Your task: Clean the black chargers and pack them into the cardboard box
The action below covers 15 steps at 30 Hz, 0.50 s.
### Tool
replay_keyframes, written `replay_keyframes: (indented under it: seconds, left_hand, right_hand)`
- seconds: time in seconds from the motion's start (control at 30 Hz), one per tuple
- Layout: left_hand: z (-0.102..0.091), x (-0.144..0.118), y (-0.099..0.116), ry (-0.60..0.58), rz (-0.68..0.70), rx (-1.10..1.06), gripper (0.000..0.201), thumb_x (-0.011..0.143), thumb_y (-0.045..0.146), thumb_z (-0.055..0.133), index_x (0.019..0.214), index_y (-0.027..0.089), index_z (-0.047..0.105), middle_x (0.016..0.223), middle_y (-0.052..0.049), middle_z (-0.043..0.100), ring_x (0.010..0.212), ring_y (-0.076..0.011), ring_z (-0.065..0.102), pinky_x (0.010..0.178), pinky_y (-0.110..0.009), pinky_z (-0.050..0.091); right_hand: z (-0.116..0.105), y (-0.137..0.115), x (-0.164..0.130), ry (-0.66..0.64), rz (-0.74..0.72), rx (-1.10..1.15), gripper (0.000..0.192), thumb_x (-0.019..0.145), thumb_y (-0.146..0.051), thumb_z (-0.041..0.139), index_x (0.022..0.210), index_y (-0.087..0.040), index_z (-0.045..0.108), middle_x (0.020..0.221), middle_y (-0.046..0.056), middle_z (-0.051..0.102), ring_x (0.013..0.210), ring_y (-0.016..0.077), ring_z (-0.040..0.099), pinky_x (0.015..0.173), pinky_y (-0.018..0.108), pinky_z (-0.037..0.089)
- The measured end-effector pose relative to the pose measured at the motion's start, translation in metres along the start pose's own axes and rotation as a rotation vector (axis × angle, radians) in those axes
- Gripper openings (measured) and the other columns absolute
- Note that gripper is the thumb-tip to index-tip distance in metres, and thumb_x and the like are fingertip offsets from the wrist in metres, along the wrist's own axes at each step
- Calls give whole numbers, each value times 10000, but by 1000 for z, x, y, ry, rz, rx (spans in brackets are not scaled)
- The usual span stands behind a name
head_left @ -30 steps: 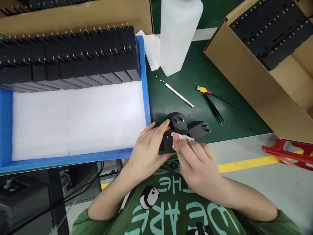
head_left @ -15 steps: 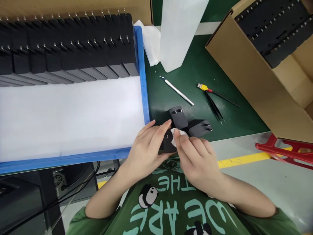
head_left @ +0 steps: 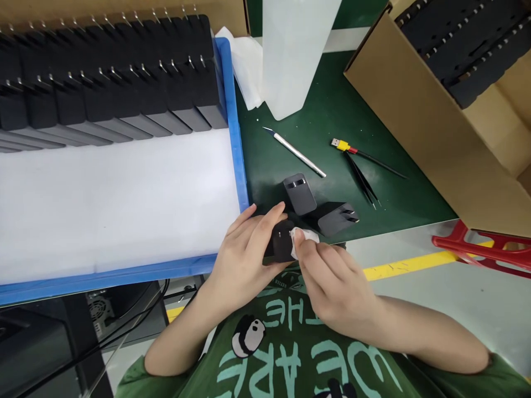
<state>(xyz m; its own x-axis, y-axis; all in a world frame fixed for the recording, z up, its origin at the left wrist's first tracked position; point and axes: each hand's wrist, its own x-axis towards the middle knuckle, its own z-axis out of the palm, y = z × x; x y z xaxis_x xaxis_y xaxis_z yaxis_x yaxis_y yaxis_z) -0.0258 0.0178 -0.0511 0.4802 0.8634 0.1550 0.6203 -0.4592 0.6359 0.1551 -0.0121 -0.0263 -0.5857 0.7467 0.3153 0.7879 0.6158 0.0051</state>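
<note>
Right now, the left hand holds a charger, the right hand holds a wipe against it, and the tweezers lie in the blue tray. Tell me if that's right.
Wrong on the tweezers: the head view shows them on the green table, outside the blue tray. The left hand does hold a charger, and the right hand a wipe against it.

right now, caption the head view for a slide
The left hand grips a boxy black plastic adapter while the right hand holds a crumpled white wipe against it.

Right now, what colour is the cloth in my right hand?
The cloth in your right hand is white, best seen in the head view.
</note>
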Motion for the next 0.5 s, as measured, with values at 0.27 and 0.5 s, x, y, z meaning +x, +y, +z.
replay_keyframes:
  seconds: [0.27,0.5]
  left_hand:
    - [1,-1,-1,-11,-1,-13,642,924,341,662,1478,208,367,1217,-62,725,1089,-208,705,1190,-439,393]
    - [0,-1,-1,3,19,-10,604,933,349,647,1457,182,397,1189,-64,733,1064,-196,712,1189,-407,389]
  right_hand:
    - [-2,-2,1,-7,-13,2,282,880,23,490,1047,51,715,891,165,665,794,222,541,633,355,447]
    - [-1,-3,6,10,-9,-60,227,878,6,547,980,-21,749,881,146,675,790,215,533,630,345,447]
